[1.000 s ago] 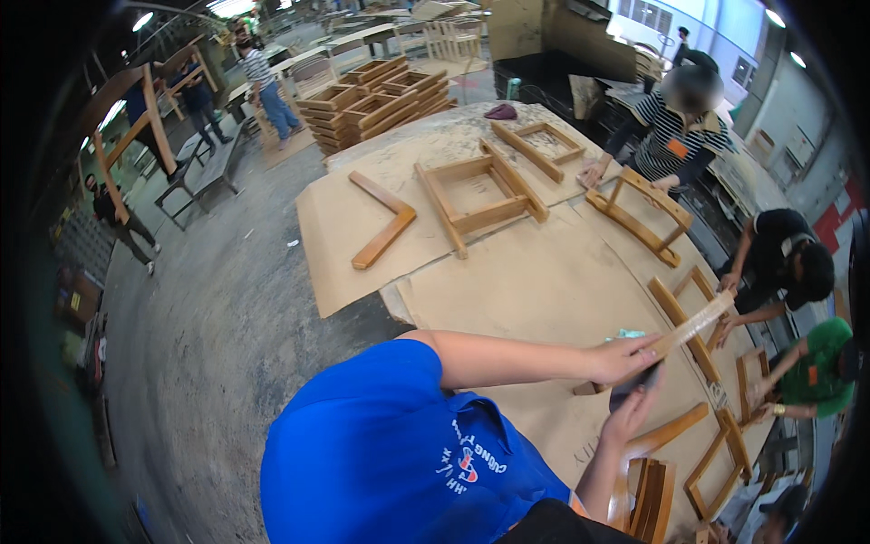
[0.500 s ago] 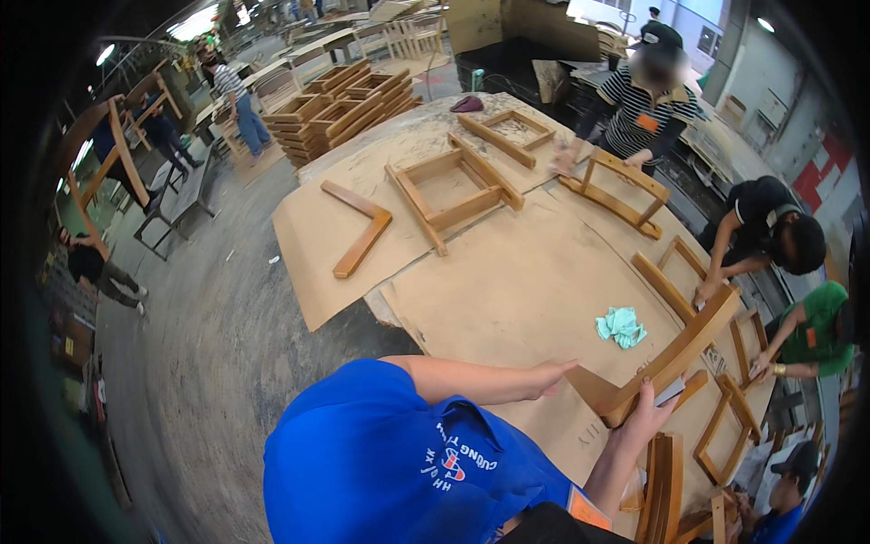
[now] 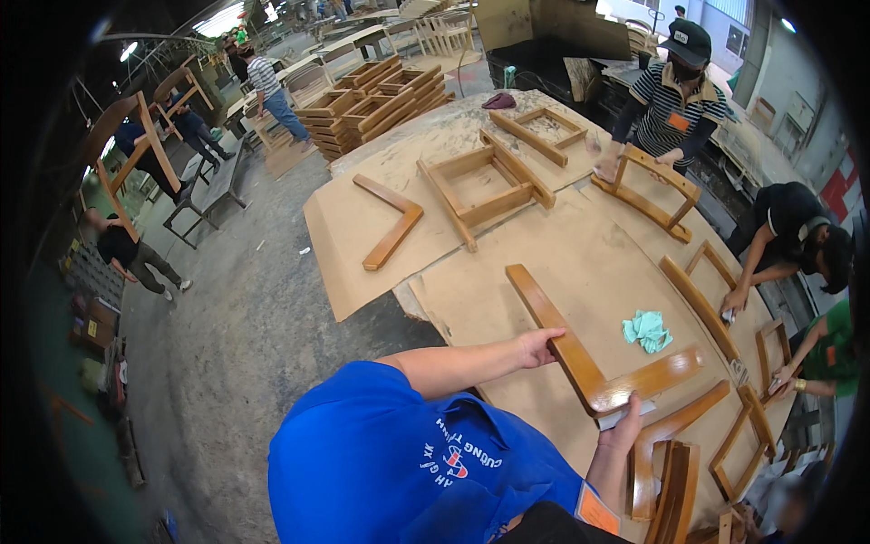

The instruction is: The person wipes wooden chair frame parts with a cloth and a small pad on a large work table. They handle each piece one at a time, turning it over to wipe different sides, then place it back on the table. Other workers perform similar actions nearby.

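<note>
An L-shaped varnished wooden frame piece (image 3: pixel 576 370) is held over the paper-covered table, one leg pointing away from me and the other toward the right. Closed on the edge of its far-pointing leg is my left hand (image 3: pixel 538 348), thumb on top. My right hand (image 3: pixel 620 437) is at the corner of the L, fingers wrapped round a light grey flat pad (image 3: pixel 611 420) that sits against the wood there. Part of the pad and some right fingers are hidden. Just beyond the right-hand leg lies a crumpled mint-green cloth (image 3: pixel 647 331).
Another L-shaped piece (image 3: pixel 395 223) and a square wooden frame (image 3: pixel 480 214) lie farther off on the table (image 3: pixel 471 299). Wooden parts (image 3: pixel 672 490) are grouped beside my right forearm. Co-workers (image 3: pixel 675 100) handle frames along the right edge. Stacked frames (image 3: pixel 372 109) stand beyond the table.
The L-shaped piece has turned and lies flatter, one leg now reaching away from me. My left hand has moved from beside its end to a grip on that leg. The view has shifted slightly.
</note>
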A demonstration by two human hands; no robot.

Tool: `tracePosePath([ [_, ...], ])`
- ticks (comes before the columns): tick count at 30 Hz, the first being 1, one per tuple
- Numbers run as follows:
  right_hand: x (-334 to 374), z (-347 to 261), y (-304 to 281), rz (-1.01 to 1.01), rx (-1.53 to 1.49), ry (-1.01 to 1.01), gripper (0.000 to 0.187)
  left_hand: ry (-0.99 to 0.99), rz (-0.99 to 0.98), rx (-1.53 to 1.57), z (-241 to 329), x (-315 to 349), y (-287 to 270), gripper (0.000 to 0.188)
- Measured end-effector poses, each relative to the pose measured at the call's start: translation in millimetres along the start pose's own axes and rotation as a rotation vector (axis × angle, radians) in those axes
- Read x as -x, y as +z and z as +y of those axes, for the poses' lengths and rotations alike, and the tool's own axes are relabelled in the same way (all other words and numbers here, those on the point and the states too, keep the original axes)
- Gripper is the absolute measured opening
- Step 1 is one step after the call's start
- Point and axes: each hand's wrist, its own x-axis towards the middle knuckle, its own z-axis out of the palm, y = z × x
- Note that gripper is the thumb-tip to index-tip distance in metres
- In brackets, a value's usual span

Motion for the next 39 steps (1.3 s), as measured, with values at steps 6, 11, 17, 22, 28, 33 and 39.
tracePosePath([
  [6, -37, 82, -88, -0.024, 0.103, 0.556, 0.046, 0.011, 0.170, -0.223, 3, -52, -57, 0.024],
  [11, -38, 112, -121, 0.022, 0.494, 0.670, 0.039, 0.044, 0.309, -0.256, 10, -92, -89, 0.025],
  [17, -61, 86, -121, -0.362, 1.334, -0.418, 0.040, 0.299, 0.500, -1.588, -1, -72, -91, 0.076],
  [22, -99, 108, -120, -0.431, 1.823, -0.767, 0.044, -0.003, 0.245, -2.334, -20, -66, -89, 0.098],
  [28, -50, 228, -105, -0.757, 1.821, -0.841, 0.052, -0.134, 0.191, -2.643, -15, -69, -92, 0.097],
  [33, -90, 184, -137, -0.861, 1.921, -0.800, 0.056, -0.176, 0.103, -2.663, -4, -64, -91, 0.094],
  [39, -66, 190, -122, -0.525, 1.925, -0.709, 0.056, -0.122, 0.128, -2.655, -9, -65, -96, 0.093],
])
